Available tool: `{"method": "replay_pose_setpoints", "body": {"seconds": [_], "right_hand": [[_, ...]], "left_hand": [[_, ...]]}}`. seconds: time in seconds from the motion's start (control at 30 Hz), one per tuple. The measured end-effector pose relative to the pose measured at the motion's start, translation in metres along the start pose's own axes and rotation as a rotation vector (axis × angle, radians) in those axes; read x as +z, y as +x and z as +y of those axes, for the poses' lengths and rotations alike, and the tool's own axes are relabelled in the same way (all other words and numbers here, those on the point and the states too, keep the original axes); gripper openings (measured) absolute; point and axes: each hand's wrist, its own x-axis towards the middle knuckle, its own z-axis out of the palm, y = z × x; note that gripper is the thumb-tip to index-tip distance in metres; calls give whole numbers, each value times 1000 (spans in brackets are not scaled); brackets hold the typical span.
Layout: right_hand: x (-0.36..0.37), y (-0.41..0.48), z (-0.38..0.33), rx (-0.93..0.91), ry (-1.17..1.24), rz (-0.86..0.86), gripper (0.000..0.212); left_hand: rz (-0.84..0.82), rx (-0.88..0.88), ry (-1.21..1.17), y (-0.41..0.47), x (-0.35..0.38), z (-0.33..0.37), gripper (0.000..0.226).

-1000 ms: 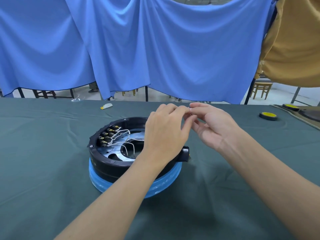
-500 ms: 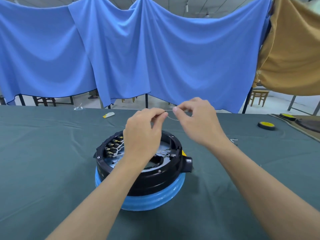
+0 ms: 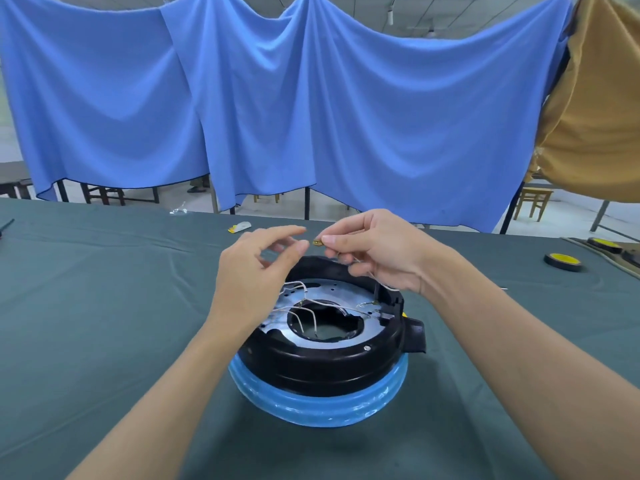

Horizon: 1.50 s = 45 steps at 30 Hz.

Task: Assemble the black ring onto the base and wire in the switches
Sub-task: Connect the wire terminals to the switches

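Note:
The black ring [image 3: 322,365] sits on the blue base [image 3: 318,401] in the middle of the green table. Inside it lies a silvery plate [image 3: 332,296] with white wires [image 3: 294,308] looping across its centre hole. My right hand [image 3: 377,251] hovers above the ring's far rim and pinches a thin white wire just behind its brass terminal [image 3: 317,242]. The wire trails down to the ring's right side. My left hand [image 3: 256,275] is beside it, fingers spread loosely, its fingertips a short gap from the terminal and holding nothing. The switches are hidden behind my left hand.
A yellow-and-black tape roll [image 3: 561,262] lies at the right, with more rolls [image 3: 604,244] at the far right edge. A small white-and-yellow scrap [image 3: 240,227] and a clear wrapper [image 3: 179,210] lie toward the table's far edge. Blue cloth hangs behind.
My left hand has let go of the wire and opened. My right hand now holds the wire alone by its terminal end. The camera has tilted, bringing the ring lower in view.

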Motion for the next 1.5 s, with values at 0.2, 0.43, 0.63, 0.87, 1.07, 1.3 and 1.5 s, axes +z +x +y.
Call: {"method": "replay_pose_setpoints", "body": {"seconds": [0.2,0.43,0.63,0.87,1.07,1.3,1.5], "right_hand": [[21,19,17,22,-291,111,5],[44,33,26,14,-697,143,15],[53,36,27,61,-1029,127,33],[47,33,33,-166,-990,178,25],[55,30,31,-239,-1127,108,16],[73,34,40,-223,-1337,125,16],[77,36,44,-214,-1346,180,13]], "left_hand": [[159,-422,-109,-7,-25,-48,15],[-26,-622,-272,-20,-27,-62,26],[23,-649,-334,-24,-22,-65,36],[133,-682,-345,-28,-17,-61,36],[168,-681,-312,-30,-16,-58,27],[175,-670,-290,-30,-17,-59,17],[211,-668,-286,-29,-15,-58,17]]}}
